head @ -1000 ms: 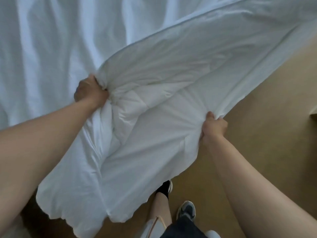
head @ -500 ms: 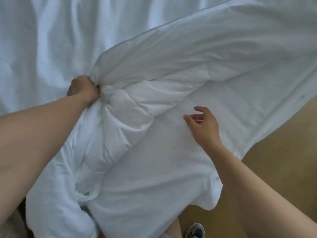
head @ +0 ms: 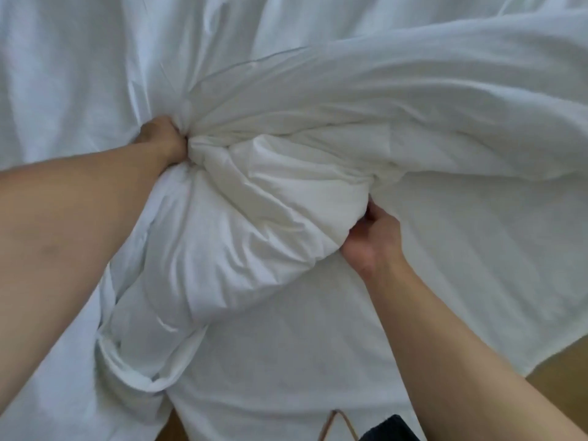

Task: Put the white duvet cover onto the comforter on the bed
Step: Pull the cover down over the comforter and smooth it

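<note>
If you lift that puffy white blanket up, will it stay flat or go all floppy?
Probably floppy: the comforter bunches into soft folds where the left hand grips it. Its puffy bulge dents under the right hand, so it is likely light and squashy.

Two hands [head: 160, 138] [head: 372, 240], one comforter [head: 254, 218], one duvet cover [head: 461, 265], one bed [head: 63, 58].

A: The bunched comforter [head: 254, 224] is gripped at its far-left end by the left hand [head: 160, 138].
B: Yes, and its right bulge is clutched by the right hand [head: 374, 241]; the duvet cover [head: 461, 265] is seen spread to the right.
</note>
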A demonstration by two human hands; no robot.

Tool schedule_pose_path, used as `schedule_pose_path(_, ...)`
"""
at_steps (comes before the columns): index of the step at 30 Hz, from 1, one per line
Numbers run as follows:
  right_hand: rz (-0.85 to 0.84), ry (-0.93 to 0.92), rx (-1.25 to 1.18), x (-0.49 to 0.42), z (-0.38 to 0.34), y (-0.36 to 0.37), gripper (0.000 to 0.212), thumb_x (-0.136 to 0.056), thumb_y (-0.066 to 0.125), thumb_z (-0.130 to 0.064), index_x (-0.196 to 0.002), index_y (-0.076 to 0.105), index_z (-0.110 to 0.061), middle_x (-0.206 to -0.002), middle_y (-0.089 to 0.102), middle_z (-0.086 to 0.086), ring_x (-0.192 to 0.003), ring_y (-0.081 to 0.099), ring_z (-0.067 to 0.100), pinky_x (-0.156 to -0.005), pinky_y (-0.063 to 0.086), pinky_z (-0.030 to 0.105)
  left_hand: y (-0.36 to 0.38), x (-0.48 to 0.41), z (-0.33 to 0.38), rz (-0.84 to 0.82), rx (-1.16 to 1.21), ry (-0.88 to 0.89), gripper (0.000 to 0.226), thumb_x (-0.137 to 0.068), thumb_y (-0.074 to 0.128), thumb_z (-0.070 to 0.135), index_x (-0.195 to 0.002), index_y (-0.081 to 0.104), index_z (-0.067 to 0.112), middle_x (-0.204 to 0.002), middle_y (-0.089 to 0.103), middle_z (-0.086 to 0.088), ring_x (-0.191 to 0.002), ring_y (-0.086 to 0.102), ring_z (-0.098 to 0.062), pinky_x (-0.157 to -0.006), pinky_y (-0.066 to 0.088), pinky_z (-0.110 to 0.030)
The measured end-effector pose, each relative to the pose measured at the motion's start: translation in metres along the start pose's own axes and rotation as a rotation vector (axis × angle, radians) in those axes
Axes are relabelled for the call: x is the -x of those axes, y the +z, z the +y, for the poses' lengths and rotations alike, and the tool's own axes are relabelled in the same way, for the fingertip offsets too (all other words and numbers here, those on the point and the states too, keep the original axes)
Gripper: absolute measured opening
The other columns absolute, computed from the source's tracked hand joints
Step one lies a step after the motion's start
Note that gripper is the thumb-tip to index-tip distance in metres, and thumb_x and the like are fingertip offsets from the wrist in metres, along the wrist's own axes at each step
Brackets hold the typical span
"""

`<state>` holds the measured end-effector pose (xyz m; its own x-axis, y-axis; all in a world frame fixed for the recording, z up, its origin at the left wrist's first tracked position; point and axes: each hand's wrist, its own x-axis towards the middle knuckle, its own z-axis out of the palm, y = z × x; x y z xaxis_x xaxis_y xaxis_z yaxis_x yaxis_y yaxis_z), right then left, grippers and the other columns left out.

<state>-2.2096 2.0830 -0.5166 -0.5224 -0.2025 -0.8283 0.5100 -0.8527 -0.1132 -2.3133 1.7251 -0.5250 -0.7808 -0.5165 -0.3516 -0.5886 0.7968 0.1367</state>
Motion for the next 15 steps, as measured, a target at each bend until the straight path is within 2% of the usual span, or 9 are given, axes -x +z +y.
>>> schedule_pose_path(2,-0.043,-0.023,0.133,0.004,0.016,0.012,0.038,-0.105,0.043,-0.030,-0.132,0.065,-0.013,-0.131,0.067,0.015,-0.121,0.064,0.037,-0.109,0.046,0.056,0.000,0.000,0.003,-0.060,0.037,0.023,0.043,-0.092,0.064,0.033,-0.123,0.064,0.003,-0.128,0.063,-0.027,-0.115,0.062,-0.042,-0.087,0.047,-0.040)
schedule_pose_path(4,0.014,-0.155,0.323,0.007,0.024,0.036,0.033,-0.102,0.054,-0.032,-0.133,0.058,-0.024,-0.129,0.068,0.008,-0.117,0.066,0.032,-0.103,0.051,0.055,-0.014,0.016,0.003,-0.106,0.146,0.041,0.050,-0.086,0.065,0.047,-0.123,0.062,0.013,-0.127,0.064,-0.020,-0.113,0.061,-0.037,-0.089,0.048,-0.036)
schedule_pose_path(6,0.075,-0.335,0.514,0.011,0.023,0.068,0.030,-0.099,0.061,-0.025,-0.127,0.053,-0.029,-0.122,0.069,0.003,-0.111,0.069,0.028,-0.098,0.055,0.054,-0.042,0.049,-0.001,-0.186,0.410,0.052,0.082,-0.070,0.064,0.069,-0.137,0.052,0.023,-0.136,0.060,-0.009,-0.123,0.058,-0.028,-0.105,0.046,-0.040)
schedule_pose_path(7,0.059,-0.400,0.601,0.013,0.020,0.087,0.031,-0.099,0.061,-0.024,-0.127,0.050,-0.029,-0.121,0.068,0.001,-0.110,0.068,0.026,-0.099,0.055,0.053,-0.054,0.073,-0.004,-0.248,0.518,0.097,0.103,-0.061,0.064,0.080,-0.149,0.039,0.032,-0.148,0.051,-0.005,-0.134,0.050,-0.022,-0.114,0.038,-0.038)
schedule_pose_path(8,0.019,-0.423,0.681,0.014,0.018,0.108,0.033,-0.099,0.060,-0.024,-0.128,0.046,-0.029,-0.122,0.066,-0.002,-0.110,0.067,0.023,-0.101,0.054,0.051,-0.060,0.098,-0.007,-0.291,0.493,0.170,0.124,-0.052,0.063,0.092,-0.157,0.020,0.041,-0.159,0.037,-0.003,-0.144,0.038,-0.017,-0.119,0.029,-0.034)
schedule_pose_path(9,-0.019,-0.403,0.737,0.013,0.018,0.130,0.035,-0.101,0.058,-0.026,-0.133,0.044,-0.028,-0.123,0.065,-0.003,-0.111,0.065,0.021,-0.104,0.052,0.049,-0.058,0.130,-0.008,-0.313,0.360,0.261,0.142,-0.041,0.061,0.100,-0.157,-0.002,0.049,-0.165,0.024,-0.004,-0.149,0.027,-0.016,-0.119,0.023,-0.032)
schedule_pose_path(10,-0.049,-0.363,0.761,0.011,0.021,0.150,0.037,-0.103,0.053,-0.027,-0.138,0.045,-0.025,-0.127,0.065,-0.003,-0.114,0.064,0.021,-0.107,0.050,0.048,-0.051,0.163,-0.008,-0.298,0.179,0.346,0.153,-0.032,0.061,0.103,-0.153,-0.019,0.052,-0.166,0.016,-0.008,-0.151,0.023,-0.023,-0.118,0.025,-0.037)
schedule_pose_path(12,-0.088,-0.305,0.848,0.005,0.029,0.186,0.038,-0.103,0.047,-0.025,-0.140,0.053,-0.022,-0.130,0.066,-0.001,-0.118,0.063,0.024,-0.105,0.052,0.048,-0.026,0.200,0.001,-0.182,-0.106,0.395,0.159,-0.037,0.072,0.091,-0.148,-0.034,0.048,-0.159,0.016,-0.017,-0.141,0.033,-0.042,-0.107,0.042,-0.053)
schedule_pose_path(15,-0.058,-0.291,1.147,0.001,0.043,0.194,0.021,-0.098,0.050,-0.024,-0.109,0.067,-0.028,-0.100,0.073,-0.007,-0.093,0.069,0.023,-0.082,0.059,0.057,-0.034,0.142,-0.009,-0.098,-0.166,0.288,0.133,-0.070,0.077,0.054,-0.155,-0.024,0.040,-0.142,0.036,-0.018,-0.121,0.051,-0.042,-0.092,0.049,-0.053)
